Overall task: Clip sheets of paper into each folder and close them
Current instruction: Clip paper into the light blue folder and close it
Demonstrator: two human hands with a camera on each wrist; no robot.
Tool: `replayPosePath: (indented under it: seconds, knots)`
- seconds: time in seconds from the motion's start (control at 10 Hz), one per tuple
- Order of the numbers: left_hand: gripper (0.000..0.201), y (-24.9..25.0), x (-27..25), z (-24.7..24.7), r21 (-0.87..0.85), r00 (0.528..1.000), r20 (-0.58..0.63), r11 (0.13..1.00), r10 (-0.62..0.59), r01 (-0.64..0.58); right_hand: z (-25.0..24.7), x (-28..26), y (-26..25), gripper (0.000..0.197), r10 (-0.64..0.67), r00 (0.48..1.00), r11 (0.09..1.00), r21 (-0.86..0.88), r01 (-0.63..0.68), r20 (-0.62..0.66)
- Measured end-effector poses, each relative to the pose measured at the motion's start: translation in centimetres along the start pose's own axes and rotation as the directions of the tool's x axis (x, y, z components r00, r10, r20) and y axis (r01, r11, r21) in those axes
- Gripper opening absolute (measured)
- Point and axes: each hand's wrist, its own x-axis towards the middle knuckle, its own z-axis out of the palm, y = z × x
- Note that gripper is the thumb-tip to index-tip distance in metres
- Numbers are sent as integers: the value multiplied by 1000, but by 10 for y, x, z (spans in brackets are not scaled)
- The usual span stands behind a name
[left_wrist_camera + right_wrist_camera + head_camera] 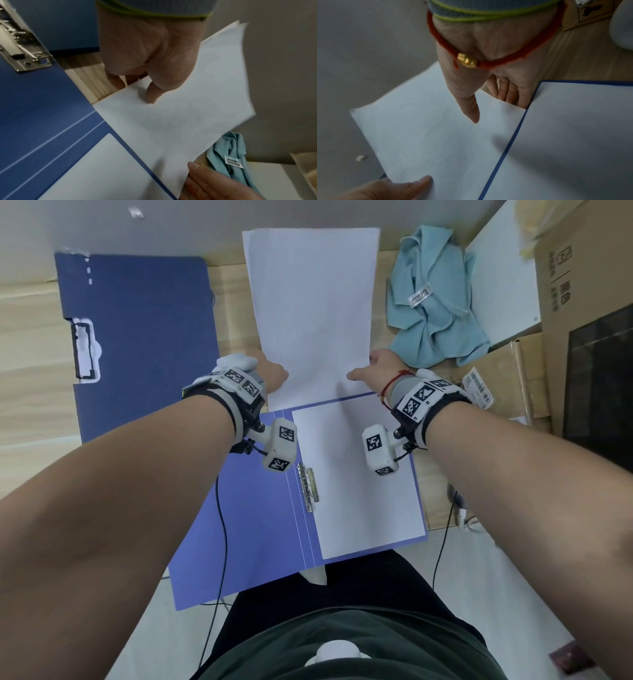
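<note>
Overhead, plain white paper sheets (313,313), each near corner pinched in left hand (272,376) and right hand (375,369) grip.

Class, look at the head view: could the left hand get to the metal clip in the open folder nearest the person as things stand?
Probably not yet: the left hand is pinching the held sheets. The clip itself lies uncovered, so once the hand lets go, the way looks free.

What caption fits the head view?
Both hands, left hand and right hand, hold loose sheets above an open blue folder.
</note>
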Motion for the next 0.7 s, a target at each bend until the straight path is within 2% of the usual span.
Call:
replayPosePath:
  seconds: [0.1,0.2,0.3,0.4,0.6,0.7]
  knots:
    - [32,0,0,-6,-26,998,-59,999,29,-31,2,-10,-8,52,-25,999,997,80,22,35]
    - [39,12,-2,-15,-130,995,-96,991,26,-38,3,-8,-9,80,-70,997,981,183,65,18]
    - [17,15,-25,-32,-227,985,-120,962,128,-152,-4,-23,-27,57,-118,993,936,333,116,-15]
    - [37,1,-55,-47,-267,961,-143,926,235,-266,-17,-41,-43,66,-146,985,888,427,170,-89]
    - [33,-25,-97,-54,-319,941,-123,885,315,-338,-32,-89,-45,44,-291,949,815,489,312,-121]
    - [32,-30,-113,-49,-310,918,-136,864,372,-396,-37,-113,-37,38,-309,934,752,554,357,-181]
